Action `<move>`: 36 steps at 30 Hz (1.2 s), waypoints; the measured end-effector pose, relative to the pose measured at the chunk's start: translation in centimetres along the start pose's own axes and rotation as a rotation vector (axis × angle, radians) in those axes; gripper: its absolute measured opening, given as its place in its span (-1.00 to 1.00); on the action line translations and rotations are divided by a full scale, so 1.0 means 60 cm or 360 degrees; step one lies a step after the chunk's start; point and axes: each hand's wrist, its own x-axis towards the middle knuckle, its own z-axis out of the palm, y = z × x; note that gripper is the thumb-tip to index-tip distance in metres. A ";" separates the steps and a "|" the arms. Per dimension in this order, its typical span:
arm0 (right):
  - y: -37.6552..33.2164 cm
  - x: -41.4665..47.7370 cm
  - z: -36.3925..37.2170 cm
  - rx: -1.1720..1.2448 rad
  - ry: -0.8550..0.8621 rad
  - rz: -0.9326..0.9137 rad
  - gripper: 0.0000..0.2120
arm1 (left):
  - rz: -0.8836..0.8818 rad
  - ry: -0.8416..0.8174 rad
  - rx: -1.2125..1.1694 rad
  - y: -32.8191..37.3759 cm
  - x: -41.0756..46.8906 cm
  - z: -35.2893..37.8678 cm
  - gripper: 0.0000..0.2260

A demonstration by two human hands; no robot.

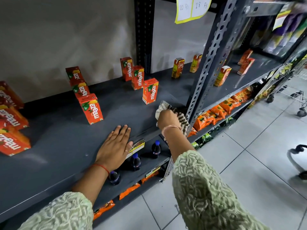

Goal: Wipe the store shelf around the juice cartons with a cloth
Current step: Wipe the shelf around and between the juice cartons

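Note:
Orange-red juice cartons stand upright on the dark grey shelf (63,143): one row (92,108) left of centre, another row (150,91) to its right, and larger cartons (11,130) at the far left. My right hand (167,119) grips a striped brown-and-white cloth (180,116) pressed on the shelf's right end, beside the perforated upright post (207,68). Just in front of the nearest right-row carton lies the cloth. My left hand (114,146) rests flat, fingers together, on the shelf's front edge, holding nothing.
Yellow-red cartons (177,68) and more cartons stand on the neighbouring shelf bay to the right. Dark bottles (135,161) and orange snack packets (221,108) fill the lower shelves. A price label (136,146) hangs at the shelf edge. Trolley wheels (300,112) stand on the tiled floor.

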 end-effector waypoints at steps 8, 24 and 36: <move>-0.007 -0.107 -0.024 -0.0065 -0.0089 -0.0270 -0.71 | -0.0034 -0.0024 -0.0025 0.002 -0.004 -0.002 -0.28; -0.139 -0.103 0.044 0.0691 -0.0053 -0.0375 -0.65 | -0.0266 0.0090 -0.0114 -0.086 -0.108 -0.036 -0.27; -0.239 0.080 0.055 0.0947 -0.0013 -0.0597 -0.62 | -0.0766 0.0220 0.0016 -0.099 -0.092 -0.026 -0.31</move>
